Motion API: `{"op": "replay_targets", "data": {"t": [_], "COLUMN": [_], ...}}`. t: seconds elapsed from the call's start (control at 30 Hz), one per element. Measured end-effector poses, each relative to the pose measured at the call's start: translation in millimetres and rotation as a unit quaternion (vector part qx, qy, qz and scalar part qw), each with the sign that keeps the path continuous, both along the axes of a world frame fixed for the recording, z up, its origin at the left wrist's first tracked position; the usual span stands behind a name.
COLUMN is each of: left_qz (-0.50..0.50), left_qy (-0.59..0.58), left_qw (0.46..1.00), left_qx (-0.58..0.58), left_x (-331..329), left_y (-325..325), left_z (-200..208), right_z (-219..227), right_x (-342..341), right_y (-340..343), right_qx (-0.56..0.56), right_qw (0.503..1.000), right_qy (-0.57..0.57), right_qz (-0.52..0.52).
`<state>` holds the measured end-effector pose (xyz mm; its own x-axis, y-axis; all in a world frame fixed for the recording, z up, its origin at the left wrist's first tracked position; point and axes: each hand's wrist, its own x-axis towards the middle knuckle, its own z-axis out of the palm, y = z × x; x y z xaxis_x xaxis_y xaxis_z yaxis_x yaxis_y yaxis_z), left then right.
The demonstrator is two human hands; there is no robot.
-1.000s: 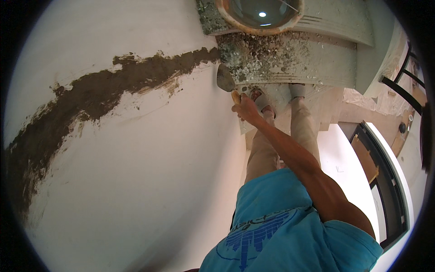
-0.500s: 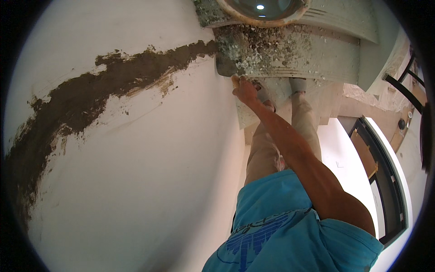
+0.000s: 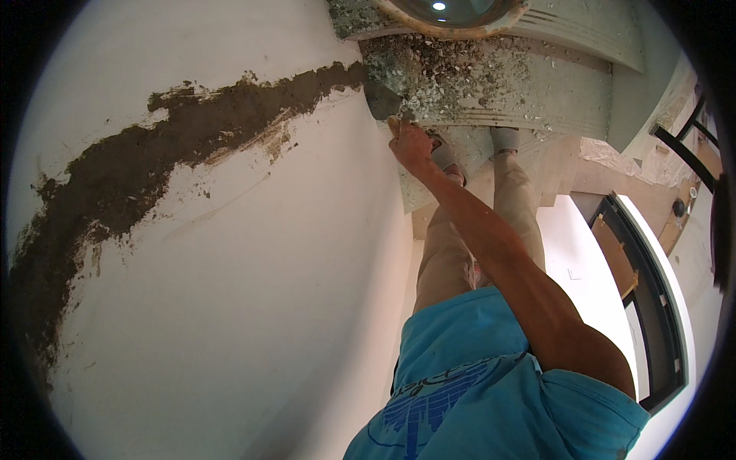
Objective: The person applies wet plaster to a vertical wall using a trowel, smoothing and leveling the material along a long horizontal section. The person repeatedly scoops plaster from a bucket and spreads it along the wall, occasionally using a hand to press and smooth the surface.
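My right hand [image 3: 412, 147] is closed around the light handle of a trowel or scraper. Its flat grey blade [image 3: 381, 100] lies against the corner where the white wall [image 3: 253, 253] meets the stair tread. A rough band of dark mortar [image 3: 199, 126] runs along the wall, from the lower left up to the step near the blade. Crumbs of rubble [image 3: 460, 77] cover the tread beside the tool. My left hand is out of the picture.
A round bucket [image 3: 460, 32] with liquid in it stands on the step above. My feet [image 3: 504, 139] are on a lower step. Toward the right are a dark-framed opening [image 3: 659, 307], a black railing [image 3: 686, 149] and plastic sheeting [image 3: 632, 165].
My right hand and the trowel have shifted slightly up and to the left along the wall corner. The view has moved a little too.
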<state>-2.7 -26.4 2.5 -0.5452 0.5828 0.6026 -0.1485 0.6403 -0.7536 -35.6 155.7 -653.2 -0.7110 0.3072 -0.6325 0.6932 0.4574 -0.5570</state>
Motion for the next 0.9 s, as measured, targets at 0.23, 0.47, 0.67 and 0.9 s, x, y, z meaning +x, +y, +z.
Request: {"op": "replay_targets", "data": {"t": [0.23,0.47,0.67,0.9], "left_qz": [0.017,-0.008,-0.010,-0.039], "left_qy": [-0.009,-0.007,-0.009,-0.016], "left_qw": [1.000,1.000,1.000,0.999], "left_qx": [-0.003,0.009,0.007,0.028], "left_x": [4,2,2,-3], "left_y": [-4,-8,-9,-8], "left_z": [8,5,7,6], "right_z": [20,39,61,58], "right_x": [17,28,41,65], "right_y": [-9,-14,-12,7], "right_qx": [0.011,-0.015,-0.048,-0.182], "right_qw": [0.996,0.990,0.981,0.946], "right_qy": [0.082,0.121,0.158,0.172], "right_qz": [-0.031,-0.073,-0.103,-0.205]}}
